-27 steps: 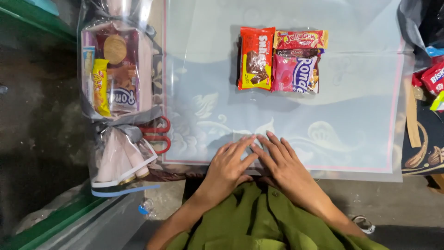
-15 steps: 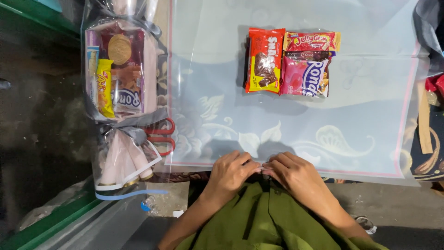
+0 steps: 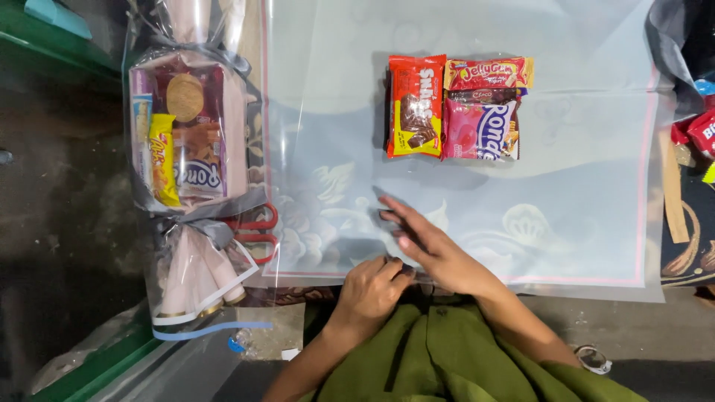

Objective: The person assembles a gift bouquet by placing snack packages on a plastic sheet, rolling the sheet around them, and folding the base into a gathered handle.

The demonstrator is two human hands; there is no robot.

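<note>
A clear plastic wrapping sheet (image 3: 581,186) with a pale floral print and a pink border lies flat before me. Several snack packets (image 3: 454,108) sit together on its far middle: a red one, a pink one and a yellow-red one. My right hand (image 3: 428,246) lies flat on the sheet near its front edge, fingers stretched out and apart, holding nothing. My left hand (image 3: 372,286) is curled at the sheet's front edge just beside the right hand, fingers bent onto the edge; whether it pinches the sheet I cannot tell.
A finished bundle of snacks (image 3: 186,149) wrapped in clear plastic and tied with grey ribbon lies at the left. Red-handled scissors (image 3: 253,231) rest beside it. More packets (image 3: 700,134) show at the right edge. A green ledge (image 3: 97,357) runs along the lower left.
My right hand has opened and slid forward onto the sheet toward the packets. The left hand has stayed curled at the front edge. The view has shifted slightly.
</note>
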